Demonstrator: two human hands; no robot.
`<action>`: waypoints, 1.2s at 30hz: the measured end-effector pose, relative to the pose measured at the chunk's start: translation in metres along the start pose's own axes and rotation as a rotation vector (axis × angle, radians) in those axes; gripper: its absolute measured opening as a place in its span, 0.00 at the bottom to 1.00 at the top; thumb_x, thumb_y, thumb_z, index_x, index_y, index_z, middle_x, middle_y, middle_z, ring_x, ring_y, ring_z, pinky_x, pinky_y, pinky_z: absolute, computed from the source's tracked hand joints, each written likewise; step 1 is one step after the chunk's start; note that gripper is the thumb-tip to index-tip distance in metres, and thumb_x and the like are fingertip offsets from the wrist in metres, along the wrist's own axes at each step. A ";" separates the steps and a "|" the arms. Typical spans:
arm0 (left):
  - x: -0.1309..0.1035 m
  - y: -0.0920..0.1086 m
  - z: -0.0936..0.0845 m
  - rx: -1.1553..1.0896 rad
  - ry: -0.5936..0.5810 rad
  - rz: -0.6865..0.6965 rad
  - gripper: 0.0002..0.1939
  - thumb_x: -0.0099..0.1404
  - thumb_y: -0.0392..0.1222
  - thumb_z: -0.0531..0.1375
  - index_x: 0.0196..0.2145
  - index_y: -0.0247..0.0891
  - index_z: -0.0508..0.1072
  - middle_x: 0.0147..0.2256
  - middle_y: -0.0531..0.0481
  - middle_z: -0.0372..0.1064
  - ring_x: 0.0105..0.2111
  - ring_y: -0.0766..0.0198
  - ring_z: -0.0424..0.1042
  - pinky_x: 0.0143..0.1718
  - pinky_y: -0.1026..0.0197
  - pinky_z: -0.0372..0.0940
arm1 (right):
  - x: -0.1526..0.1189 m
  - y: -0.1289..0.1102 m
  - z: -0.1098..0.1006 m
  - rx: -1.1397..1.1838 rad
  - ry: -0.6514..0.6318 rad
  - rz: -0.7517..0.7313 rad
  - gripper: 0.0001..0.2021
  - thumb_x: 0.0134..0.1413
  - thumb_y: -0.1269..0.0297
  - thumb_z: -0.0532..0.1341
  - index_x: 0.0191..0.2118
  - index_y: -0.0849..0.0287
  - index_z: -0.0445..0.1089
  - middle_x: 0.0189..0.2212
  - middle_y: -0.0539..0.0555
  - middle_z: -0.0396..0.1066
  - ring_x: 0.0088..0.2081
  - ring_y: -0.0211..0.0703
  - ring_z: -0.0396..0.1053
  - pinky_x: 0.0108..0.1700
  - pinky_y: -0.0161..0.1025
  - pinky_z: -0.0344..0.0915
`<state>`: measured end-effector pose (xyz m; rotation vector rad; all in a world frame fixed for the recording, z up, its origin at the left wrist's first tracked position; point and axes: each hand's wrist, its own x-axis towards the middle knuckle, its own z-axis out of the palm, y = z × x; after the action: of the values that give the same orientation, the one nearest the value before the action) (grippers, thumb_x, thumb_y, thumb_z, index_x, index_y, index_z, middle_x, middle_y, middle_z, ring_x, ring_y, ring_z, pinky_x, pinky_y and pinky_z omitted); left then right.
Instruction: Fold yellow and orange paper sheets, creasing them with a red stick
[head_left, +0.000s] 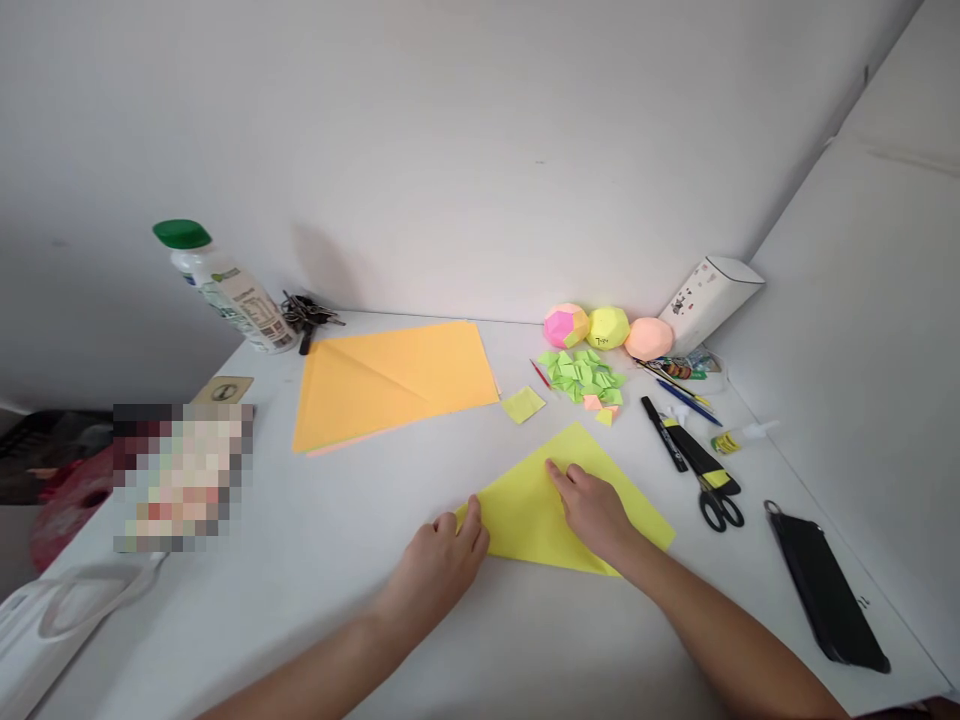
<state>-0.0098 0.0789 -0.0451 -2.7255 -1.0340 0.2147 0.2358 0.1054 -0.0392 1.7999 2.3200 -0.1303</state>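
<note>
A yellow sheet of paper (pixel 525 510), folded into a triangle-like shape, lies flat in front of me. My left hand (pixel 446 550) is at its left corner, with fingers bent around the corner and the index finger on top. My right hand (pixel 592 505) rests on the middle of the sheet. Its index finger is stretched out and presses the paper, while the other fingers are partly curled. Just beyond the sheet sit a small yellow-green paper square (pixel 523 404) and a heap of small folded green paper pieces (pixel 581 375).
Orange paper sheets (pixel 390 385) lie at back left, near a green-capped bottle (pixel 232 295) and keys (pixel 307 315). Paper balls (pixel 607 327) line the wall. On the right are a black marker (pixel 664 433), scissors (pixel 720 500), a glue bottle (pixel 739 437) and a black pouch (pixel 829 590).
</note>
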 end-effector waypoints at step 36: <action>0.042 0.012 0.020 -0.686 0.426 0.050 0.12 0.61 0.43 0.58 0.39 0.36 0.62 0.47 0.35 0.64 0.59 0.45 0.58 0.56 0.41 0.63 | -0.025 -0.062 0.007 -0.185 0.248 -0.034 0.26 0.57 0.72 0.53 0.62 0.68 0.58 0.63 0.67 0.53 0.65 0.61 0.49 0.60 0.58 0.55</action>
<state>0.0246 0.1014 -0.0699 -3.1486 -1.0439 -0.8273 0.1830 0.0642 -0.0440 1.7719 2.4321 0.3100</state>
